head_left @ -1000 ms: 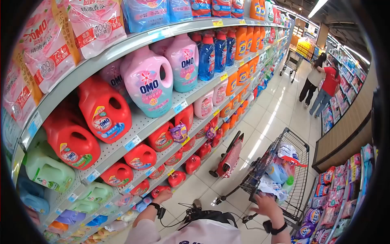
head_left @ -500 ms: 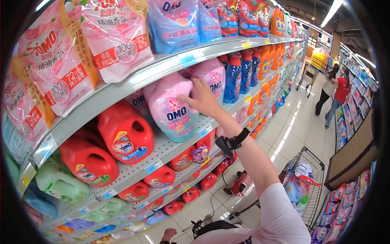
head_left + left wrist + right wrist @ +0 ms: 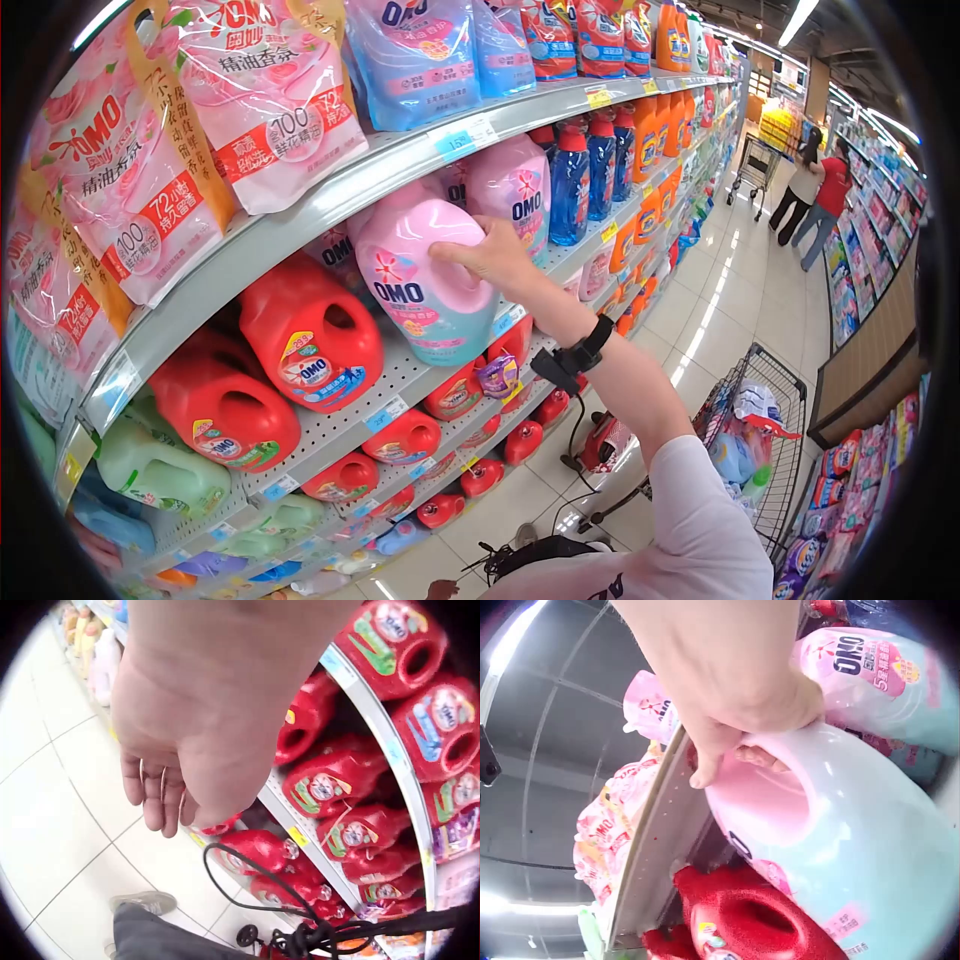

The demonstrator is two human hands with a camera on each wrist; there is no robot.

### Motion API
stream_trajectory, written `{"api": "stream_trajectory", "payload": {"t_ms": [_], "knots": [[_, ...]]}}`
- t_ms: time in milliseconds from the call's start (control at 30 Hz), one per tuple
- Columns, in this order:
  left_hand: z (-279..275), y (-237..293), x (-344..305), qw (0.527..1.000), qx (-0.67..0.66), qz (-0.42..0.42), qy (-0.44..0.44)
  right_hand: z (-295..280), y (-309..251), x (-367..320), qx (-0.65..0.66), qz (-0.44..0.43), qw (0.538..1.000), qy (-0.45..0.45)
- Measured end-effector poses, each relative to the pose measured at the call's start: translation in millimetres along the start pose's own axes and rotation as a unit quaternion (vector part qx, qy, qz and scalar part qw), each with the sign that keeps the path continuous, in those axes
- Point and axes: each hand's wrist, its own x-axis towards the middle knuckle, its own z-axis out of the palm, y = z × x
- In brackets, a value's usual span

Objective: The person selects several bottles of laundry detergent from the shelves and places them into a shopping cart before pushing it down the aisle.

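A pink and teal OMO laundry detergent bottle (image 3: 425, 300) tilts at the front of the shelf. My right hand (image 3: 485, 255) grips it by the handle; in the right wrist view the fingers of the right hand (image 3: 750, 712) pass through the handle hole. A second pink bottle (image 3: 510, 190) stands just to the right, and a red detergent bottle (image 3: 310, 335) to the left. My left hand (image 3: 187, 742) hangs low beside the lower shelves, its fingers loosely bent and holding nothing, near several red detergent bottles (image 3: 330, 780).
Pink refill pouches (image 3: 265, 110) line the shelf above, whose edge (image 3: 300, 185) overhangs the bottles. Blue bottles (image 3: 570, 185) stand farther right. A loaded shopping cart (image 3: 765, 440) and a red basket (image 3: 605, 440) are on the aisle floor. Two people (image 3: 820, 190) stand farther down. A cable (image 3: 255, 900) dangles near the left hand.
My right hand has risen from near the cart to the pink bottle and taken its handle. The bottle has tipped and turned slightly. My left hand stays low.
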Motion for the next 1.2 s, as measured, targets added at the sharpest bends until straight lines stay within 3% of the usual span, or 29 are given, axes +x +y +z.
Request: {"api": "stream_trajectory", "payload": {"t_ms": [133,233,333,433,500,567,600,667,733,800,833,867,933,1000,1033,1067,1100,1167,1200], "knots": [[-5,55,26,0.995,0.073,0.010,0.061,3,-34,-23,-0.002,0.077,0.997,0.031],[-10,77,33,0.995,0.043,0.031,0.079,-3,-46,-42,-0.013,0.139,0.989,0.058],[-13,79,43,0.991,0.114,0.047,0.052,-15,-41,-72,0.009,0.158,0.987,0.010],[-15,65,55,0.986,0.156,0.048,-0.042,-23,-49,-118,-0.045,0.170,0.984,-0.009],[-17,67,61,0.972,0.198,0.056,-0.115,-37,-44,-147,-0.183,0.199,0.963,-0.001],[-21,70,68,0.955,0.232,0.056,-0.174,-54,-62,-182,-0.190,0.177,0.966,-0.011],[-24,69,71,0.948,0.246,0.052,-0.197,-66,-73,-202,-0.191,0.198,0.961,0.027],[-29,73,77,0.935,0.265,0.044,-0.232,-92,-97,-231,-0.187,0.260,0.945,0.070],[-29,80,87,0.928,0.272,0.034,-0.251,-127,-121,-266,-0.195,0.239,0.942,0.129],[-24,92,102,0.925,0.278,0.029,-0.258,-160,-157,-298,-0.237,0.281,0.905,0.214],[-24,100,110,0.927,0.272,0.025,-0.257,-179,-165,-316,-0.258,0.258,0.891,0.271],[-21,109,119,0.932,0.262,0.017,-0.250,-194,-180,-329,-0.293,0.296,0.849,0.324],[-15,124,142,0.956,0.190,-0.040,-0.220,-237,-183,-367,-0.307,0.233,0.833,0.397],[-5,147,163,0.976,0.076,-0.106,-0.176,-277,-192,-399,-0.316,0.238,0.801,0.449],[6,158,166,0.952,0.201,0.062,-0.220,-307,-187,-417,-0.331,0.226,0.796,0.454],[18,183,162,0.885,0.317,0.227,-0.253,-338,-178,-437,-0.346,0.214,0.791,0.457],[30,206,150,0.888,0.316,0.223,-0.249,-363,-169,-453,-0.342,0.215,0.794,0.454],[57,242,123,0.973,0.148,0.046,-0.170,-414,-149,-484,-0.402,0.210,0.753,0.477],[66,249,111,0.975,0.146,0.042,-0.162,-443,-134,-503,-0.397,0.211,0.758,0.473]]}}
